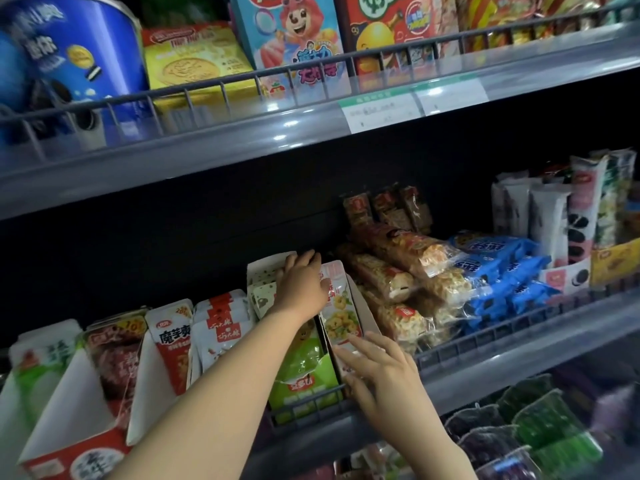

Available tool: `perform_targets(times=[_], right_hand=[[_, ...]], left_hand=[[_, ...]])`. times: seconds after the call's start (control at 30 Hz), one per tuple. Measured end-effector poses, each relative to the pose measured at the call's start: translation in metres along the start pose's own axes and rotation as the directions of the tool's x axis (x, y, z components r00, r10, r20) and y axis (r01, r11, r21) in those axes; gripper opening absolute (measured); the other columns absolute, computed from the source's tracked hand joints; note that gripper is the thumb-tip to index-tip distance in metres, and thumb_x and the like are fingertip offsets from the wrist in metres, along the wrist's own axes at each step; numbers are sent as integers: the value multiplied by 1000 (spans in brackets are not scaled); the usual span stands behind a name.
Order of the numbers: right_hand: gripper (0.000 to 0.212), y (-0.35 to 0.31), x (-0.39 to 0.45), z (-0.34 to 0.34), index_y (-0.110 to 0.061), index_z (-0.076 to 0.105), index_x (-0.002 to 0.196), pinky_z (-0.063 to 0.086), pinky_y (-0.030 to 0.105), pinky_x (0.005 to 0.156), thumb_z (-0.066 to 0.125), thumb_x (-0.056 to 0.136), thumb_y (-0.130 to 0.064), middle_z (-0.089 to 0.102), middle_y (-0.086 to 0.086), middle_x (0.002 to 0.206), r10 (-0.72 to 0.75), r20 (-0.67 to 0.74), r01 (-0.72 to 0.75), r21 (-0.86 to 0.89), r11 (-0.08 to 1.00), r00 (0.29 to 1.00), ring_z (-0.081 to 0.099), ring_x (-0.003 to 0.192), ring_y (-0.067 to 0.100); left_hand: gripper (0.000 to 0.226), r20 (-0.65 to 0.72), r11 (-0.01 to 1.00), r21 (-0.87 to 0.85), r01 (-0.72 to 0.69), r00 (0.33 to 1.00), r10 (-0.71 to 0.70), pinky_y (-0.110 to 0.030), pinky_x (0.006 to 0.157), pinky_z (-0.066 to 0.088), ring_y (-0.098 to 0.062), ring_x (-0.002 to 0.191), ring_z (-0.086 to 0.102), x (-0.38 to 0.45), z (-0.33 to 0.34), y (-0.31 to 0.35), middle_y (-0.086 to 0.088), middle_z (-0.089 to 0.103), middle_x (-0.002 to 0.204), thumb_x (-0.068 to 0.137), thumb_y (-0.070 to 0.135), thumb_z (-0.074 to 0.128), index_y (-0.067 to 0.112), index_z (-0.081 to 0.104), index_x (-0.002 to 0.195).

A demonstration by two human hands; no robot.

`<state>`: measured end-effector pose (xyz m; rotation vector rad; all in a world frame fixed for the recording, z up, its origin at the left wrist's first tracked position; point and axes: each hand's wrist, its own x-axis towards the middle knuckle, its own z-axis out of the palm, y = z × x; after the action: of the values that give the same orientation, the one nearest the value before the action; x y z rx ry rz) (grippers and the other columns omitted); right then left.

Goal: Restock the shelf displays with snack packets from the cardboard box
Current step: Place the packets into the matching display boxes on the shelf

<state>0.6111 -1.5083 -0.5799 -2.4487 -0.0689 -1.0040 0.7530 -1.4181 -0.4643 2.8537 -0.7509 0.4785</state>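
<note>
On the middle shelf [519,344] stands a green display box [304,372] with green-and-white snack packets [261,296] at its back. Beside it on the right is a white display box [363,313] holding packets [341,313] printed with yellow snacks. My left hand [301,282] reaches deep over the green box, its fingers curled over the tops of the packets at the back. At the front of the white box my right hand [377,372] lies with straight, spread fingers pressing against the packets. The cardboard supply box is out of view.
Left of the green box stand more display boxes with red and white packets [176,344]. To the right lie popcorn-bar packs [398,271] and blue cookie packs [498,268]. A wire rail [502,330] edges the shelf. The upper shelf [242,133] hangs close overhead; the lower shelf holds dark and green packets [540,420].
</note>
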Motion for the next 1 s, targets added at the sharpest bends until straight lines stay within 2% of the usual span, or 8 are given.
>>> perform_targets(times=[0.07,0.13,0.23,0.33,0.53,0.67,0.77,1.0], right_hand=[[42,-1,-2,-1,-39,64,115,45,38,84,44,79,-33,66,-9,120,14,22,-14,24,1000,1000,56,118,19],[44,-5,-3,-3,-39,57,126,37,41,97,46,84,-31,56,-7,134,33,50,-35,40,999,998,43,132,19],[44,-10,-5,-13,-43,39,138,12,29,113,43,96,-29,31,-14,150,52,109,-63,98,993,993,11,141,5],[47,-21,-8,-27,-41,35,140,4,19,112,47,97,-26,28,-13,151,52,107,-68,155,986,993,2,133,-4],[51,-50,-38,-42,-42,29,141,11,27,116,48,96,-28,28,-12,152,52,239,-82,119,990,970,11,144,10],[51,-77,-60,-44,-39,34,142,18,26,114,50,96,-28,33,-12,150,17,337,-66,135,989,942,22,141,9],[50,-93,-78,-42,-37,37,142,28,29,112,51,95,-28,38,-10,148,24,429,-97,149,984,903,31,138,11],[45,-104,-111,-17,-31,47,137,42,30,102,55,93,-31,57,-2,133,81,635,-167,77,983,769,54,121,16]], left_hand=[[57,-16,995,-98,-2,1000,0,-40,116,10,-20,145,7,-7,-4,2,3,13,158,98,31,41,17,20,150],[56,-66,980,-199,-14,998,1,-37,118,9,-16,145,7,-20,-9,3,6,14,158,98,30,43,21,22,149],[53,-149,949,-313,-43,989,-4,-32,118,8,-10,144,8,-53,-12,0,10,16,157,98,28,44,25,27,148],[53,-204,936,-342,-86,979,15,-29,117,10,-8,144,9,-96,-13,-7,11,16,156,98,27,43,27,27,148],[51,-195,942,-330,-66,981,0,-31,118,9,-6,143,8,-186,-19,-21,17,15,155,99,29,40,32,25,147],[48,-182,926,-376,-33,982,-39,-34,119,13,-7,143,15,-238,-15,-30,12,24,153,99,27,43,27,33,145],[46,-154,918,-395,16,984,-84,-27,116,12,-7,141,20,-274,-6,-36,12,29,151,99,27,43,25,36,144],[40,0,858,-485,167,981,-191,-30,115,21,-11,135,30,-333,29,-55,6,40,143,98,23,45,20,45,138]])
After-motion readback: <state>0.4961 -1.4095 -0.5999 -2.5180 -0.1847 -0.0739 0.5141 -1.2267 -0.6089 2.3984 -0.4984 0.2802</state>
